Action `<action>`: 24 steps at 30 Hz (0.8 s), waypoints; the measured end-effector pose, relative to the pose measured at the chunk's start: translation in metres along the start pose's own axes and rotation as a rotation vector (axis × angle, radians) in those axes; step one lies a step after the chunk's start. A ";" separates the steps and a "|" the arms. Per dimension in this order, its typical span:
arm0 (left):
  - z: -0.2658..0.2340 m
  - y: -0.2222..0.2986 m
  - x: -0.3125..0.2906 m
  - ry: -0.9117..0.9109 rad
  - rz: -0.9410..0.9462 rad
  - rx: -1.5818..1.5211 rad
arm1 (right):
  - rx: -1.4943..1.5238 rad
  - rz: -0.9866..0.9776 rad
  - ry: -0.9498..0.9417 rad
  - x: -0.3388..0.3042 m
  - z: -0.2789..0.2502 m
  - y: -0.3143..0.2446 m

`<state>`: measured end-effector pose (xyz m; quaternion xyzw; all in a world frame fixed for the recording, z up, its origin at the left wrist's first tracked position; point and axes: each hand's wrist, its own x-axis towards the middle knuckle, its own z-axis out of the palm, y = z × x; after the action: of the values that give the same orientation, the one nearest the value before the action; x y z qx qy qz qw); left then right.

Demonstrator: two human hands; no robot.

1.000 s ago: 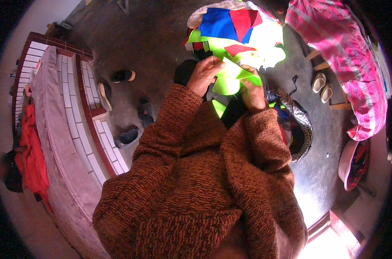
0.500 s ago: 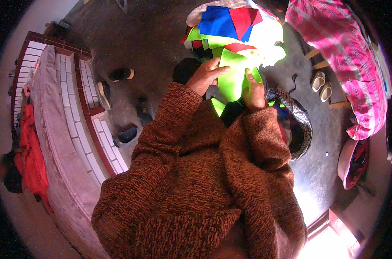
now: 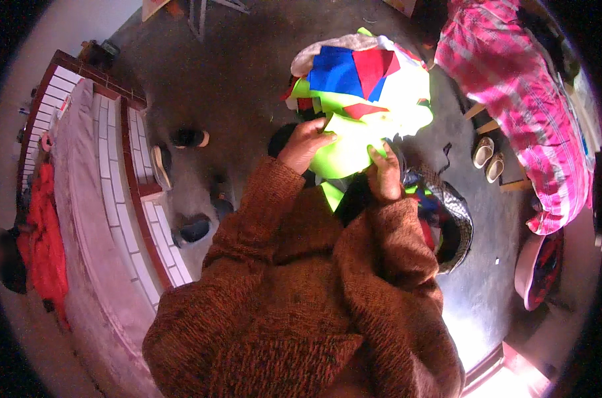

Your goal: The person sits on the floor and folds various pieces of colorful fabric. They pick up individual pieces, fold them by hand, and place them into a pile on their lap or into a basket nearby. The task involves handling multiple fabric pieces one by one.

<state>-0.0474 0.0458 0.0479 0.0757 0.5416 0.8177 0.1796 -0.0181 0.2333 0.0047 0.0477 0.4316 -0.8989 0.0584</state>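
Note:
Between my two hands a neon-yellow piece of fabric (image 3: 341, 156) is stretched, its middle glaring in the sunlight. My left hand (image 3: 304, 144) pinches its left edge, thumb on top. At its right edge my right hand (image 3: 386, 171) grips with thumb and fingers. Just beyond them rises a heap of cloth pieces, with a blue piece (image 3: 334, 71) and a red piece (image 3: 374, 69) on top and more neon-yellow cloth around. Another neon-yellow scrap (image 3: 332, 194) lies at my lap, partly hidden by my sleeve.
A checkered bag (image 3: 457, 225) holding coloured scraps stands at my right. Pink plaid cloth (image 3: 507, 99) drapes over wooden legs, with pale shoes (image 3: 483, 152) beside it and a pink basin (image 3: 530, 272) nearer. Dark shoes (image 3: 191, 229) lie left, by a white-tiled brick platform (image 3: 112, 179).
My hands have spread a little apart and the neon-yellow fabric now lies wider and flatter between them. The whole view has shifted slightly, showing more of the floor at the far side.

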 end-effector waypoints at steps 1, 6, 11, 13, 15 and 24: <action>-0.002 0.006 0.002 -0.005 0.007 -0.030 | 0.009 0.008 -0.032 0.000 -0.003 0.000; -0.002 0.044 0.027 0.044 0.098 0.005 | -0.004 0.027 -0.089 0.001 -0.003 -0.004; 0.008 0.088 0.087 -0.053 0.279 0.120 | 0.047 0.051 -0.124 0.004 -0.006 -0.005; 0.019 0.111 0.112 -0.053 0.280 0.175 | 0.049 0.035 -0.148 0.003 -0.006 -0.005; 0.026 0.128 0.141 -0.115 0.296 0.120 | 0.059 0.029 -0.152 0.003 -0.010 -0.004; -0.047 0.090 0.234 0.243 0.332 1.172 | 0.063 0.067 -0.110 0.000 -0.017 -0.009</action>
<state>-0.2975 0.0613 0.0949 0.1512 0.8981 0.4043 -0.0843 -0.0188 0.2526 0.0014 0.0145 0.3976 -0.9107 0.1108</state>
